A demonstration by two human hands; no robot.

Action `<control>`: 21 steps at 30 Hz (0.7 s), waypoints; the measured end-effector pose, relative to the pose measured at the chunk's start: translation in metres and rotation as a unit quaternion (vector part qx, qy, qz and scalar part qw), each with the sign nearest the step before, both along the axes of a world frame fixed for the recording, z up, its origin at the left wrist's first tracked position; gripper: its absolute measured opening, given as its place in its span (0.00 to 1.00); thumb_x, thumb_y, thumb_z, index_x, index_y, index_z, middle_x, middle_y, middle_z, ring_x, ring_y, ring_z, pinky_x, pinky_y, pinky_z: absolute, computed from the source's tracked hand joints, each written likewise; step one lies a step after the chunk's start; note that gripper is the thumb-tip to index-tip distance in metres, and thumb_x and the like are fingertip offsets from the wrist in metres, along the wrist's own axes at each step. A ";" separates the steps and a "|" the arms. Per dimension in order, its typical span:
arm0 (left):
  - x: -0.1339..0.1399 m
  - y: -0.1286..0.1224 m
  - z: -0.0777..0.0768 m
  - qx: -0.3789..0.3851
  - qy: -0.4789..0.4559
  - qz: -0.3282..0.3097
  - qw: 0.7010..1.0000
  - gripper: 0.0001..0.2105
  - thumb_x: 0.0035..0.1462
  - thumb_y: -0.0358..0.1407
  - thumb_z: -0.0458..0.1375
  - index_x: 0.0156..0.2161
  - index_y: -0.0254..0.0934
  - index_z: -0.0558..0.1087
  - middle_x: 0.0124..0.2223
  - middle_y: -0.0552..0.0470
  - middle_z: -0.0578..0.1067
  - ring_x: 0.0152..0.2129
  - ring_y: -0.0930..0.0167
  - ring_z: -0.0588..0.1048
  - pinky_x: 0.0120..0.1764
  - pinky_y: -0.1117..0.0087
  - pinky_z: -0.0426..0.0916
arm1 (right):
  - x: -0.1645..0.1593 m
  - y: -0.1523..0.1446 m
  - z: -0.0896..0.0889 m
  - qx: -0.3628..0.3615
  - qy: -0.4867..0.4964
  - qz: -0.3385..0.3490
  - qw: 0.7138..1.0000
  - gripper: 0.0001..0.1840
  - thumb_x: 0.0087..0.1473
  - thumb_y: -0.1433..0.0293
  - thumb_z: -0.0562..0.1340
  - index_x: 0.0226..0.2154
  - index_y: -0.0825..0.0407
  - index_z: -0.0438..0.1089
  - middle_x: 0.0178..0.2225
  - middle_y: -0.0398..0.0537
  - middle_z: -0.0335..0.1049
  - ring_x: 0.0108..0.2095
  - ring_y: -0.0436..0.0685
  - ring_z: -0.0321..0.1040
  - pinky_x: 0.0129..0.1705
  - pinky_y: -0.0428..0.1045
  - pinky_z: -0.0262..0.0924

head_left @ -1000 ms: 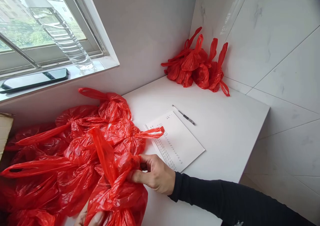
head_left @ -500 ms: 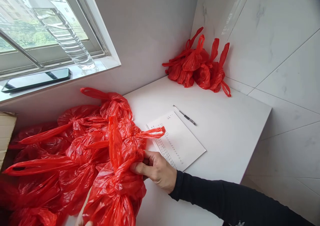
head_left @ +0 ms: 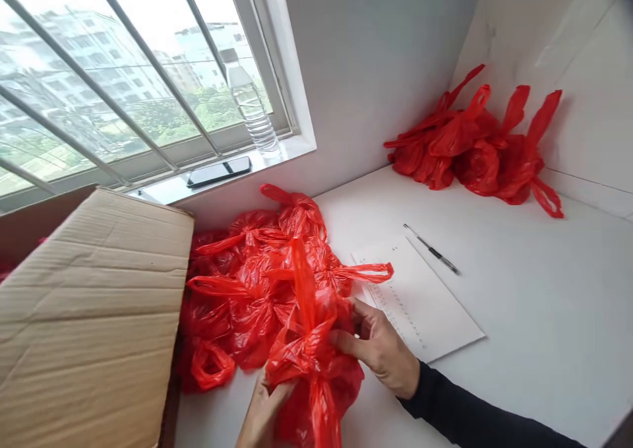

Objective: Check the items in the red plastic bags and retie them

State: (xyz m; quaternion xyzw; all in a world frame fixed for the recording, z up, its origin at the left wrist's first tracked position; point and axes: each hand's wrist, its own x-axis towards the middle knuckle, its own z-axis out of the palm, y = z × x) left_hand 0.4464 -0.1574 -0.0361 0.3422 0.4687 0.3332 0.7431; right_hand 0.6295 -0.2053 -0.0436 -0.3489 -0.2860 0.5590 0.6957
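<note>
A knotted red plastic bag (head_left: 311, 362) is between my two hands near the table's front edge, its handle loops pointing up and down. My right hand (head_left: 378, 349) grips its right side with thumb and fingers. At its lower left, my left hand (head_left: 267, 402) is closed on the same bag, with the fingers partly hidden behind the plastic. Just beyond lies a heap of similar tied red bags (head_left: 257, 303). What the bags contain cannot be made out. Right of the heap rests a white sheet of paper (head_left: 435, 309) with handwritten columns, and a black pen (head_left: 432, 250) lies beside it.
An open cardboard box (head_left: 99, 303) stands at the left against the heap. More tied red bags (head_left: 475, 144) sit in the far corner of the white table (head_left: 534, 289). On the windowsill are a phone (head_left: 219, 171) and a water bottle (head_left: 254, 115).
The view has swung left, bringing the cardboard box and window bars into sight. My left hand shows more clearly now. Both hands still hold the bag.
</note>
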 end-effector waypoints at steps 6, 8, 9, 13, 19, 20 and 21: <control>-0.002 -0.008 0.003 0.058 -0.039 -0.031 0.997 0.20 0.49 0.41 0.69 0.47 0.38 0.78 0.46 0.42 0.80 0.48 0.54 0.76 0.53 0.59 0.68 | -0.005 -0.001 -0.004 -0.013 0.011 0.012 1.000 0.21 0.50 0.65 0.74 0.46 0.48 0.74 0.39 0.47 0.75 0.39 0.59 0.72 0.46 0.55 0.66; -0.003 -0.008 0.004 0.065 -0.033 -0.057 0.996 0.19 0.50 0.42 0.68 0.46 0.37 0.78 0.46 0.42 0.80 0.48 0.53 0.76 0.53 0.60 0.68 | -0.006 -0.003 -0.002 -0.012 -0.009 0.007 1.000 0.20 0.53 0.63 0.72 0.48 0.48 0.74 0.42 0.49 0.75 0.43 0.60 0.72 0.49 0.55 0.65; -0.003 -0.008 0.004 0.066 -0.025 -0.062 0.996 0.17 0.51 0.41 0.68 0.45 0.36 0.79 0.45 0.43 0.80 0.48 0.54 0.76 0.52 0.60 0.68 | -0.006 -0.004 0.000 -0.012 -0.021 0.003 1.000 0.19 0.55 0.62 0.70 0.49 0.47 0.73 0.44 0.49 0.75 0.45 0.60 0.71 0.51 0.56 0.65; -0.007 -0.007 0.003 0.070 -0.016 -0.041 0.997 0.15 0.51 0.41 0.69 0.42 0.36 0.79 0.43 0.45 0.81 0.45 0.56 0.78 0.51 0.62 0.69 | -0.008 -0.008 0.005 -0.032 -0.038 0.010 0.999 0.21 0.61 0.57 0.63 0.55 0.45 0.70 0.52 0.50 0.72 0.50 0.63 0.68 0.52 0.56 0.65; -0.010 -0.009 0.002 0.045 -0.079 0.033 0.995 0.24 0.51 0.37 0.69 0.54 0.39 0.74 0.45 0.46 0.81 0.48 0.57 0.77 0.53 0.62 0.69 | -0.012 -0.012 0.000 -0.096 -0.023 0.022 0.995 0.31 0.58 0.50 0.63 0.60 0.42 0.64 0.53 0.51 0.70 0.49 0.64 0.70 0.45 0.57 0.68; -0.010 -0.009 0.003 0.037 -0.097 0.041 0.994 0.27 0.51 0.36 0.69 0.57 0.40 0.72 0.46 0.46 0.81 0.48 0.57 0.78 0.53 0.62 0.69 | -0.012 -0.012 -0.002 -0.103 -0.025 0.022 0.994 0.32 0.58 0.49 0.63 0.61 0.42 0.63 0.53 0.51 0.70 0.49 0.64 0.70 0.45 0.57 0.68; -0.009 -0.009 0.004 0.028 -0.116 0.047 0.992 0.29 0.52 0.35 0.68 0.59 0.41 0.70 0.47 0.46 0.81 0.48 0.58 0.78 0.53 0.62 0.69 | -0.013 -0.012 -0.004 -0.112 -0.029 0.022 0.993 0.33 0.58 0.49 0.63 0.61 0.43 0.62 0.52 0.52 0.70 0.49 0.64 0.70 0.45 0.57 0.68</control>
